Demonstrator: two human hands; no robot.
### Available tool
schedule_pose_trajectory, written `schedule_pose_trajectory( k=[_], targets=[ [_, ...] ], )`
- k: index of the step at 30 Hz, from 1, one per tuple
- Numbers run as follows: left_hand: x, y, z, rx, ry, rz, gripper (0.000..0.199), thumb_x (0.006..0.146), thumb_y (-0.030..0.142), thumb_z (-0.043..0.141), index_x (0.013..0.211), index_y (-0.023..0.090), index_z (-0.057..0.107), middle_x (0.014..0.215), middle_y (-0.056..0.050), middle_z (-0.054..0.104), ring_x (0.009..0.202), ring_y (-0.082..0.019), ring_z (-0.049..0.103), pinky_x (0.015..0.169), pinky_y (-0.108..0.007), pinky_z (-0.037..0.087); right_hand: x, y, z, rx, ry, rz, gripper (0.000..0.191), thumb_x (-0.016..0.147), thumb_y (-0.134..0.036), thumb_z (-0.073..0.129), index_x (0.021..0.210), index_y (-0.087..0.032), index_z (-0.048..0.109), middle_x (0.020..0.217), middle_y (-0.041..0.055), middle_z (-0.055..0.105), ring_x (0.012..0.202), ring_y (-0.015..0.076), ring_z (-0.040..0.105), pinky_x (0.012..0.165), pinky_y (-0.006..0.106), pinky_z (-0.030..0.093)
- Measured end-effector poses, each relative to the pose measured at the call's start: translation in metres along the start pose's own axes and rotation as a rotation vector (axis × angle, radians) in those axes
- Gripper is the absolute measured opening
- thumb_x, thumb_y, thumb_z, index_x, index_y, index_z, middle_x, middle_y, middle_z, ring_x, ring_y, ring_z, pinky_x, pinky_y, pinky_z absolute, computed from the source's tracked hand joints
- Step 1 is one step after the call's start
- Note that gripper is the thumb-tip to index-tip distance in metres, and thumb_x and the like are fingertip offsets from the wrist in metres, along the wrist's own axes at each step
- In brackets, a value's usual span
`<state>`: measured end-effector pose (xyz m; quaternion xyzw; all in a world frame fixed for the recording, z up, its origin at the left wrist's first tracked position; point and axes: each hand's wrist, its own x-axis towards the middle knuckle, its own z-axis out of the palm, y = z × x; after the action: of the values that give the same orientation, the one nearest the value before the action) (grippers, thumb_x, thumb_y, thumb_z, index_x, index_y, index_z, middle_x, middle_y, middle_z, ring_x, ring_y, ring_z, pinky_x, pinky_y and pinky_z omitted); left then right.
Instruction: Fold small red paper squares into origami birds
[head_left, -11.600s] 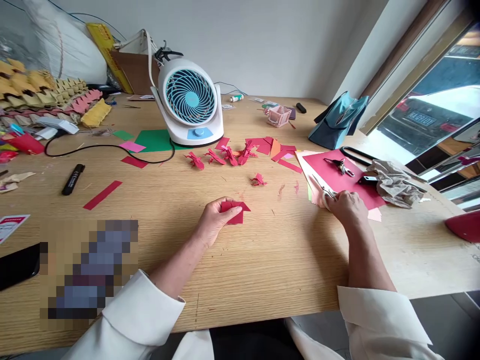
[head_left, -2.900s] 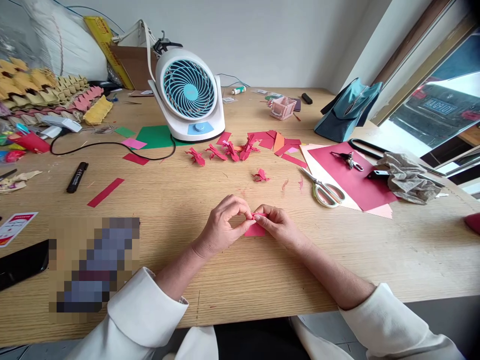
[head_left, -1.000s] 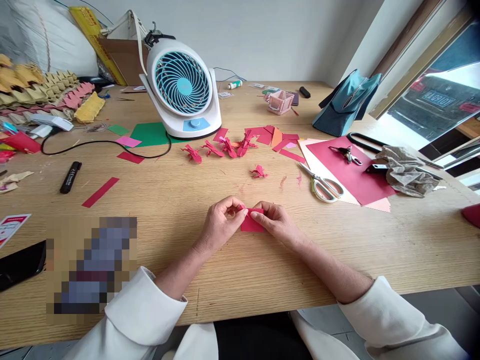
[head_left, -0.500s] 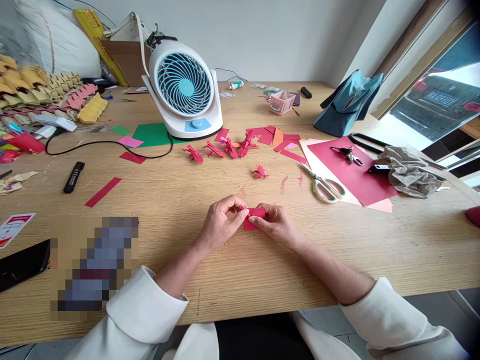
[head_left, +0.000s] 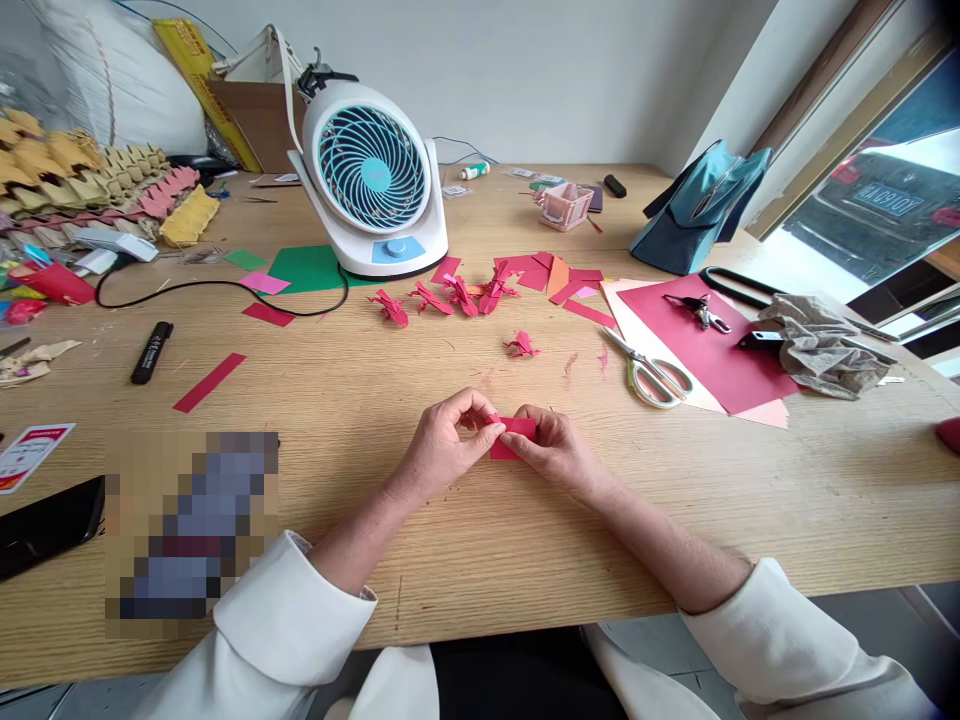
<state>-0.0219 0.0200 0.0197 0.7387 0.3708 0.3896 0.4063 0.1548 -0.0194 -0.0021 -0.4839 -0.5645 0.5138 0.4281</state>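
A small red piece of paper (head_left: 517, 440) is held just above the front middle of the table, between both hands. My left hand (head_left: 452, 440) pinches its left upper corner between thumb and fingers. My right hand (head_left: 556, 447) grips the right side, thumb in front and fingers behind. Beyond the hands lies a small folded red paper figure (head_left: 521, 345). Several similar folded red figures (head_left: 461, 295) stand in a row farther back. White-handled scissors (head_left: 652, 375) lie to the right of them, blades pointing away to the left.
A white fan (head_left: 375, 180) stands at the back. Red sheets (head_left: 720, 350) lie at right beneath a small clipper-like tool (head_left: 705, 312). A black marker (head_left: 151, 352), a red strip (head_left: 210, 382) and a black phone (head_left: 52, 525) are on the left. A teal bag (head_left: 690, 220) sits back right.
Both hands still grip the red paper; the left thumb has shifted slightly right along its upper edge. The whole view has moved a little, and the other things lie as before.
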Motion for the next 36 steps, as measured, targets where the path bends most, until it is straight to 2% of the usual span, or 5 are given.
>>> schedule_pose_trajectory(
  k=[7, 12, 19, 30, 36],
  targets=[
    [-0.001, 0.001, -0.003, -0.039, -0.037, 0.000, 0.005, 0.084, 0.019, 0.062, 0.084, 0.017, 0.058, 0.079, 0.000, 0.061, 0.074, -0.012, 0.060, 0.070, -0.024, 0.050, 0.000, -0.005, 0.000, 0.055, -0.030, 0.053, 0.035, 0.082, -0.051, 0.067, 0.080, -0.016, 0.059, 0.069, -0.0019, 0.052, 0.061, 0.0104, 0.041, 0.056, 0.024, 0.030],
    [-0.001, 0.002, 0.000, -0.063, -0.020, -0.035, 0.013, 0.082, 0.024, 0.068, 0.089, 0.017, 0.060, 0.083, -0.002, 0.065, 0.076, -0.012, 0.062, 0.071, -0.023, 0.050, 0.000, -0.002, 0.002, 0.052, 0.029, 0.015, 0.037, 0.081, -0.052, 0.068, 0.076, -0.017, 0.057, 0.066, -0.0029, 0.049, 0.059, 0.0102, 0.040, 0.055, 0.024, 0.030],
    [-0.006, -0.007, 0.009, -0.031, 0.028, -0.055, 0.011, 0.083, 0.026, 0.067, 0.082, 0.017, 0.062, 0.077, -0.001, 0.065, 0.071, -0.012, 0.059, 0.066, -0.022, 0.048, -0.002, 0.000, 0.008, 0.048, 0.112, -0.014, 0.037, 0.080, -0.053, 0.069, 0.074, -0.018, 0.056, 0.067, -0.0020, 0.052, 0.061, 0.0115, 0.043, 0.058, 0.025, 0.035],
    [-0.008, -0.001, 0.010, 0.156, 0.103, 0.056, 0.006, 0.081, 0.015, 0.064, 0.077, 0.018, 0.061, 0.074, 0.000, 0.065, 0.067, -0.011, 0.059, 0.065, -0.022, 0.048, -0.004, -0.006, 0.011, 0.082, 0.093, 0.039, 0.035, 0.077, -0.048, 0.072, 0.073, -0.017, 0.057, 0.067, -0.0025, 0.051, 0.061, 0.0108, 0.041, 0.058, 0.025, 0.033],
    [-0.008, 0.003, 0.010, 0.119, 0.106, -0.019, 0.011, 0.078, 0.017, 0.065, 0.069, 0.017, 0.058, 0.066, 0.002, 0.062, 0.059, -0.010, 0.055, 0.059, -0.021, 0.044, -0.003, -0.007, 0.011, 0.084, 0.068, 0.079, 0.036, 0.073, -0.049, 0.074, 0.073, -0.017, 0.058, 0.066, -0.0028, 0.050, 0.060, 0.0104, 0.040, 0.056, 0.025, 0.031]
  ],
)
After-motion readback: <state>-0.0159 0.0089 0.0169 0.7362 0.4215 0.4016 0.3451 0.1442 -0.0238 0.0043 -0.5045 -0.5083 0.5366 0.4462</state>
